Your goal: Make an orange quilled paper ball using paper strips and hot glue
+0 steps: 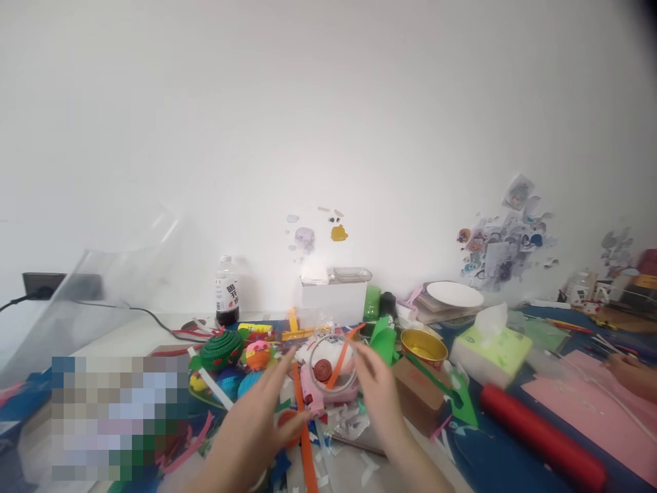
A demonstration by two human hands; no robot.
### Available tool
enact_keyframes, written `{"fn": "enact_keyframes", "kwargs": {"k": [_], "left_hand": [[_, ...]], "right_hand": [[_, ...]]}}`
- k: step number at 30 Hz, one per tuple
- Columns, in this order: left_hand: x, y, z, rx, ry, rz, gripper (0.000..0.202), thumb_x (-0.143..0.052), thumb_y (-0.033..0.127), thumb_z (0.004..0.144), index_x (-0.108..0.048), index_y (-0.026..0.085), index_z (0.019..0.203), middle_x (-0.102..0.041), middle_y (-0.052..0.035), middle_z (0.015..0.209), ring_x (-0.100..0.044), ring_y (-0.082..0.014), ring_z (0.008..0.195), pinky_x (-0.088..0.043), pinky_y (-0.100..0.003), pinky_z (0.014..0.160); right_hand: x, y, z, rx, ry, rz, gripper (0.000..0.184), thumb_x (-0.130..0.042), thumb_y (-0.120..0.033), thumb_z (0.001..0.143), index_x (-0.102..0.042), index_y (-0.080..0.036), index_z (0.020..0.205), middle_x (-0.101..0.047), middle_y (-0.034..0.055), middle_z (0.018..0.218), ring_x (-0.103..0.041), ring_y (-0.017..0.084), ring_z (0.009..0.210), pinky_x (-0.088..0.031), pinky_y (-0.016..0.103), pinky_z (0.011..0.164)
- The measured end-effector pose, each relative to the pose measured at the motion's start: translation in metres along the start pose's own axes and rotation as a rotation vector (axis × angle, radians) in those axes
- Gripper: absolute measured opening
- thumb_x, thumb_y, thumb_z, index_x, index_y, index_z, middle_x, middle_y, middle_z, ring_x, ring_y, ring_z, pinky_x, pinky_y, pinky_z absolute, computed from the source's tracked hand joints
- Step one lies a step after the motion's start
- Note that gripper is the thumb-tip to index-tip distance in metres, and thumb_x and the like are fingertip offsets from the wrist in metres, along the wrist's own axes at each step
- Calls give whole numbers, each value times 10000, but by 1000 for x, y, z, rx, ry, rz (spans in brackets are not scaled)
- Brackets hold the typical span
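My left hand and my right hand reach forward over a cluttered craft table, fingers spread on either side of a clear plastic ring. My right fingertips touch its right rim. Behind the ring lie a red round cap and a pink glue gun. An orange paper strip runs between my hands. Whether either hand grips the ring is unclear.
A green knitted item, a gold foil bowl, a tissue pack, a red roll, a dark bottle and a white box stand around. Another person's hand rests at far right on pink paper.
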State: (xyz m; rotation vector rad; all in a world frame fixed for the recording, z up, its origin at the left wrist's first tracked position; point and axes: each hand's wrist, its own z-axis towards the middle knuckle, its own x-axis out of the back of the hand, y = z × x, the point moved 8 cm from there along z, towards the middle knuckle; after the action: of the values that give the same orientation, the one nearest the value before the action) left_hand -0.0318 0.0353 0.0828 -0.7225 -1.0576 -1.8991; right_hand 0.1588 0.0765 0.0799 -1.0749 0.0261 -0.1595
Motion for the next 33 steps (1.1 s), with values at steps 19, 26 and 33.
{"fn": "enact_keyframes", "kwargs": {"k": [19, 26, 33], "left_hand": [[-20, 1, 1, -226, -94, -26, 492, -589, 177, 677, -547, 279, 1157, -613, -75, 1179, -568, -249, 1071, -467, -340, 899], [-25, 1, -2, -225, 4, -192, 479, -591, 228, 717, -514, 281, 1187, -581, -68, 1236, -528, -237, 1136, -450, -342, 936], [-23, -5, 8, 116, -124, -662, 314, -586, 384, 704, -627, 209, 961, -698, -74, 987, -661, -240, 895, -554, -338, 773]], "right_hand": [[-36, 5, -7, 189, -270, -284, 210, -523, -194, 785, -656, -181, 947, -674, 51, 806, -622, 188, 676, -493, 277, 586], [-58, 10, -24, 70, -486, -110, 188, -535, -140, 761, -671, -174, 887, -633, -13, 680, -576, 139, 609, -441, 212, 553], [-58, 7, -23, 7, -499, 51, 232, -594, -139, 724, -663, -197, 937, -667, 12, 786, -628, 174, 713, -477, 225, 571]]}}
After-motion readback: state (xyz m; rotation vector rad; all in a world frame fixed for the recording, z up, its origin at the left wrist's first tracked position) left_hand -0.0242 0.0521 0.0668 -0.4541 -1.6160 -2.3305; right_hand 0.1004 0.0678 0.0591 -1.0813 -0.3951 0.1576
